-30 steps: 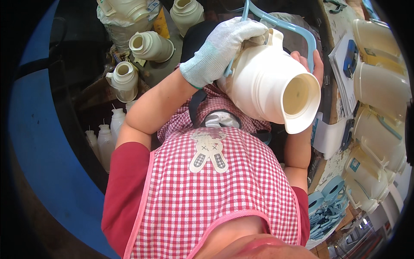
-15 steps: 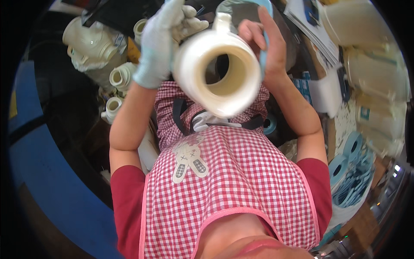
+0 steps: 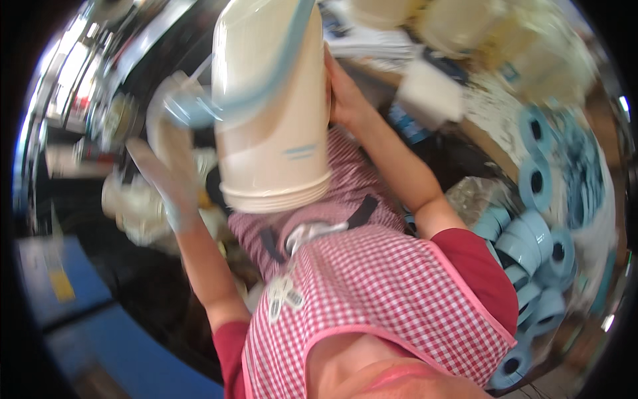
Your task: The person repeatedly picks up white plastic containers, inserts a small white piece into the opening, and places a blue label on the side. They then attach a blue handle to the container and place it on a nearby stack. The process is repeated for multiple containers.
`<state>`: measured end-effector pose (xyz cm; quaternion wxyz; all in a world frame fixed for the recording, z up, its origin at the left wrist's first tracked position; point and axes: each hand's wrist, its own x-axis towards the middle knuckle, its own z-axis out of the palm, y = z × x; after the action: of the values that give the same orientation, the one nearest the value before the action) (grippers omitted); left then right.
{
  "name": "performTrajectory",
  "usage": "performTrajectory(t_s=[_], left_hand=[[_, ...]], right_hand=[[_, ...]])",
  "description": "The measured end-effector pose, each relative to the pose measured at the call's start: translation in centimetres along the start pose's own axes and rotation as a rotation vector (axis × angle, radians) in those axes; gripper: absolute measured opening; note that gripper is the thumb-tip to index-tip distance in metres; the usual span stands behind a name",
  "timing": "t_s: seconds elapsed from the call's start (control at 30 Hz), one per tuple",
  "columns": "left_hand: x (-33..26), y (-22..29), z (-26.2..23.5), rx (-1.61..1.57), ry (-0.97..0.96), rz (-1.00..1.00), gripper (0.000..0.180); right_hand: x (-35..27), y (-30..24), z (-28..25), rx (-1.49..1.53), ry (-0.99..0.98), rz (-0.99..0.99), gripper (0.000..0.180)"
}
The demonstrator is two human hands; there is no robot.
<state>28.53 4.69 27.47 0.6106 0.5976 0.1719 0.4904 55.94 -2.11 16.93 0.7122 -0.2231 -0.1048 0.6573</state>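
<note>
We hold a big cream pipe bend (image 3: 272, 113) up in front of our chest, above our red and white checked apron (image 3: 372, 286). Its wide round end points down, and the curved top goes up to the edge of the view. A pale blue strap (image 3: 266, 93) runs across the upper part of the pipe bend.

Our right hand (image 3: 342, 93) is bare. It presses flat on the right side of the pipe bend. We see the back of the hand and the wrist, but the fingers are hidden behind the pipe, so we cannot tell how tight that grip is.

Our left hand (image 3: 169, 156) wears a light glove. It is very blurry. It is just to the left of the pipe bend, near a blurry loop of the blue strap. We cannot tell if that grip is closed on the strap or open.

On the right lie many rolls of blue tape (image 3: 538, 219), stacked close together. More cream pipe parts (image 3: 133, 203) sit low on the left, behind our left arm. A blue floor mat (image 3: 73, 292) shows at the lower left.
</note>
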Motion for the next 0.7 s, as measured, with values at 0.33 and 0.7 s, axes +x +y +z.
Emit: performTrajectory(t_s=[0.33, 0.7], left_hand=[[-7.7, -8.2, -0.3, 0.375, 0.037, -0.172, 0.049], [-18.4, -11.4, -22.0, 1.458, 0.624, -0.185, 0.042]], right_hand=[[-28.2, -19.2, -5.5, -0.867, 1.029, -1.594, 0.043], [-23.7, -23.5, -8.3, -2.477, 1.834, -1.714, 0.068]])
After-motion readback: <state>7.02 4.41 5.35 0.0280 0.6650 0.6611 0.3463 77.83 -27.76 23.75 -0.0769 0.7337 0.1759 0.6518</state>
